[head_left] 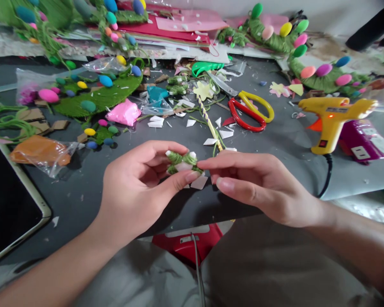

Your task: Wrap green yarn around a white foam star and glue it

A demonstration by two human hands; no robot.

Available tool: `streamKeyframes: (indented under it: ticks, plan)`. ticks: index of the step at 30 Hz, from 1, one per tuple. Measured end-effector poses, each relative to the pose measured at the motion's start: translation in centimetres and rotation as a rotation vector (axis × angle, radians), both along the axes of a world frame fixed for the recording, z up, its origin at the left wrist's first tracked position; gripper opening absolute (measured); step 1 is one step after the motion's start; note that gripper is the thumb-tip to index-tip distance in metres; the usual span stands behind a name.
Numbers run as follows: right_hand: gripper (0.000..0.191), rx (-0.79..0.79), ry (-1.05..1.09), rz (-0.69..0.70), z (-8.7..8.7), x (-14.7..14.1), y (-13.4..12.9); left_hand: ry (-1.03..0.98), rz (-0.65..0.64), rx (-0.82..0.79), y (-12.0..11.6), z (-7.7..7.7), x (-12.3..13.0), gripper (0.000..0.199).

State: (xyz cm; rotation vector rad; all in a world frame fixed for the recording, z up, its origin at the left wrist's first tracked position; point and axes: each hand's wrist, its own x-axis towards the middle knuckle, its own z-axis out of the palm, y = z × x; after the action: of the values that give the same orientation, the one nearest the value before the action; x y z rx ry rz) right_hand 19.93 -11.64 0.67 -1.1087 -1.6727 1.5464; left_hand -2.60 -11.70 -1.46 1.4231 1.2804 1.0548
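My left hand [136, 189] is closed on a small star-shaped piece wrapped in green yarn [176, 158], gripping it between thumb and fingers. White tips stick out of the wrapping, and a pale patch shows at its centre. From the right, the index fingertip of my right hand [262, 181] touches the edge of the piece. The right thumb stays apart from that finger, and I see nothing held there. White paper scraps [199, 183] lie on the dark table just beneath. Behind my fingers stands or lies a striped pencil [208, 119] with a pale yellow flower [204, 90] at its end.
Scissors with red and yellow handles [248, 117] lie beyond my right hand. A yellow glue gun [331, 121] with a lit red light stands at right, its cord trailing down. At left are a tablet-like device [11, 200], bagged orange material [41, 151] and green yarn-wrapped leaves [99, 96].
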Motion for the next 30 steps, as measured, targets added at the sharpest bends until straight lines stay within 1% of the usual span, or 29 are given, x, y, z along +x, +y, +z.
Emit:
streamKeyframes:
  ticks: [11, 16, 20, 23, 24, 27, 30]
  plan:
    - [0.022, -0.139, 0.095, -0.005, -0.01, 0.06, 0.70, -0.039, -0.006, -0.036, 0.01, 0.05, -0.06, 0.032]
    - [0.022, -0.186, 0.141, -0.047, -0.10, 0.11, 0.57, -0.028, -0.003, -0.040, 0.08, 0.14, 0.03, 0.032]
    - [0.018, -0.172, 0.108, -0.117, 0.02, 0.16, 0.52, -0.016, 0.004, -0.044, 0.03, 0.25, 0.00, 0.033]
    - [0.013, -0.122, 0.058, -0.144, 0.28, 0.08, 0.55, -0.006, 0.004, -0.042, -0.01, 0.25, 0.00, 0.033]
    - [0.014, -0.104, 0.041, -0.155, 0.34, 0.05, 0.57, -0.009, 0.000, -0.040, -0.01, 0.24, 0.00, 0.033]
    - [0.025, -0.067, -0.022, -0.170, 0.36, 0.11, 0.69, -0.022, -0.007, -0.041, 0.01, 0.21, 0.01, 0.032]
    - [0.031, -0.040, -0.067, -0.140, 0.14, 0.39, 0.78, -0.004, -0.003, -0.051, -0.05, 0.17, -0.05, 0.030]
